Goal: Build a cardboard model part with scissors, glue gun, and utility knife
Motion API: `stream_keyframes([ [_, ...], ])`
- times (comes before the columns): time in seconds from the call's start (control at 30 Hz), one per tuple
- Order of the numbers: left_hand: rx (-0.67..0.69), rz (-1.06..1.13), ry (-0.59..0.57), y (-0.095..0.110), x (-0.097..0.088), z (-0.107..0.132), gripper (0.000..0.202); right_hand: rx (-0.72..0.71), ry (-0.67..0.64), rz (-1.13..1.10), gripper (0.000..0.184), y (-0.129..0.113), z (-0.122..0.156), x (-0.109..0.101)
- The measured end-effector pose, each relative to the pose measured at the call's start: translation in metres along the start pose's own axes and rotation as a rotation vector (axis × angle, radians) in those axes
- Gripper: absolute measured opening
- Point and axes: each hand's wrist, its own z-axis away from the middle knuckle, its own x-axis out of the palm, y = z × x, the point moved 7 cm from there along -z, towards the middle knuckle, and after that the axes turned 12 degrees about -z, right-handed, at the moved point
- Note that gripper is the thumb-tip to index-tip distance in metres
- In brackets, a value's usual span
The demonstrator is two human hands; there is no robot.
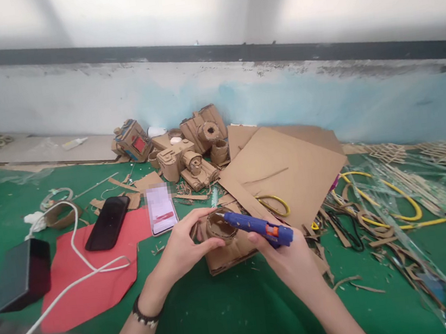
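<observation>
My right hand (286, 257) grips a blue hot glue gun (251, 224) with an orange part near its rear. The gun's nozzle points left, at the rim of a short cardboard tube (223, 235). That tube stands upright on a flat cardboard box (229, 260), which looks like the body of a model camera. My left hand (180, 246) is closed round the left side of the tube, thumb in front and fingers behind. The glue gun hides part of the tube and box. Whether glue is coming out is too small to tell.
Behind lie cardboard model cameras (178, 159) and large cardboard sheets (285, 175). Yellow-handled scissors (275, 205) rest there. Left are a lit phone (162, 210), a dark phone (107, 223), red paper (98, 282), a black box (23, 275) and a white cable (77, 243). Cardboard scraps (381, 242) litter the right.
</observation>
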Motion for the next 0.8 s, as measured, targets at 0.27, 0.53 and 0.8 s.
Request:
stream_keyframes([
  [0.27,0.005,-0.007,0.009,0.002,0.000,0.001,0.061,-0.060,-0.032,0.080,0.052,0.003,-0.007,0.009],
  [0.53,0.013,-0.005,0.002,0.000,0.000,0.001,0.062,-0.099,0.045,0.153,0.056,-0.004,-0.007,0.005],
  [0.8,-0.023,-0.015,-0.017,-0.001,0.002,0.001,0.065,-0.039,0.059,0.201,0.055,0.006,-0.005,-0.001],
])
